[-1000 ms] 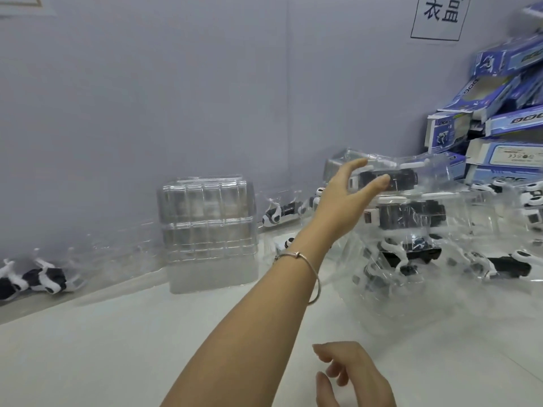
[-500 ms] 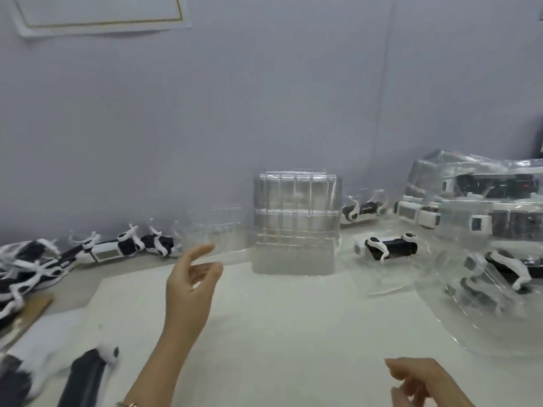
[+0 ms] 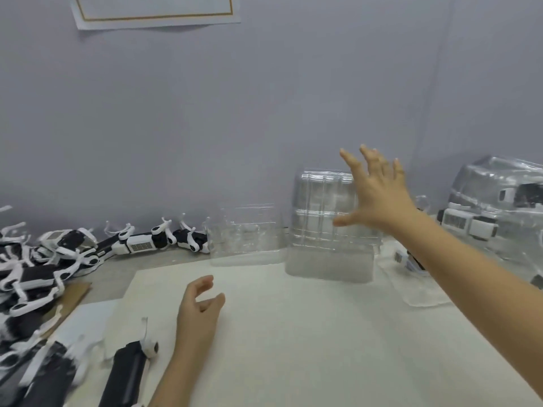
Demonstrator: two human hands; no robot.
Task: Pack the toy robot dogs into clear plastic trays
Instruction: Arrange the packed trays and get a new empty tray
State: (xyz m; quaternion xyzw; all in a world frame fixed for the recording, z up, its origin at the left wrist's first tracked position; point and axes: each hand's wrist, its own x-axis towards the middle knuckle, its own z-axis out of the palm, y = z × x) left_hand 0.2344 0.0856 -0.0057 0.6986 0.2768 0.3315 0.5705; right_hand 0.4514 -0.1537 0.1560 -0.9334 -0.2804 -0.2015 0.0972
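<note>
Dogs (image 3: 44, 268) lie heaped at the far left of the table (image 3: 293, 333), black and white and tangled, with a few more strung along the wall. A near dog (image 3: 129, 374) lies apart from the heap, just left of the left forearm, its long axis running away from the person. The left hand (image 3: 199, 312) hovers over the table with fingers loosely curled, holding nothing, and is the closer one to that dog. Further right, a single tray (image 3: 245, 233) leans at the wall beside an upright stack (image 3: 326, 224) of trays. The right hand (image 3: 379, 195), fingers spread wide, is raised in front of the stack's upper right corner. Whether it touches is hard to say through the blur. Packed trays (image 3: 496, 210) pile up at the far right. A gold-bordered sheet (image 3: 155, 10) hangs on the wall, but no writing or brand can be read anywhere.
</note>
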